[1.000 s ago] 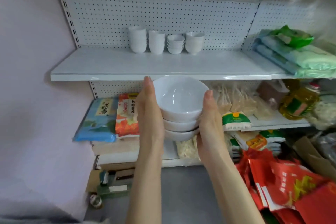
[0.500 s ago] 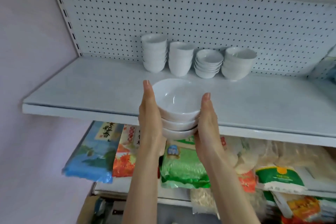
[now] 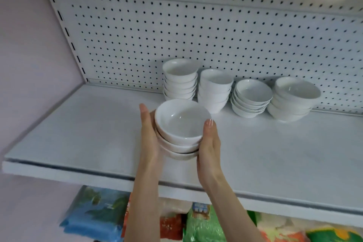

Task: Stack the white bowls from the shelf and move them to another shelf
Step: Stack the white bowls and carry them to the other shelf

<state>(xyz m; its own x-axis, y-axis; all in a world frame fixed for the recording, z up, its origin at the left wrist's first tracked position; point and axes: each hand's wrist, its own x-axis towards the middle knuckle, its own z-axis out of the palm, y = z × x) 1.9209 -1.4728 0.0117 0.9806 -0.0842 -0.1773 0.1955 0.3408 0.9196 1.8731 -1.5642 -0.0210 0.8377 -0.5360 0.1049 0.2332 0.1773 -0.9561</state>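
Cradling three nested white bowls (image 3: 181, 131), left hand (image 3: 150, 136), right hand (image 3: 209, 143)

No text readable; green packet (image 3: 204, 226) below the shelf (image 3: 78, 124) bears a small blue-and-white label (image 3: 200, 208); print too blurred to make out

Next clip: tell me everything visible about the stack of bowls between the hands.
The stack of bowls is three plain white, glossy, ceramic-looking bowls nested upright, the top one empty with a glint inside. The left hand and right hand press flat against opposite sides, fingers straight. It is over the front part of the white shelf, ahead of four other bowl stacks. Whether its base touches the shelf cannot be told.
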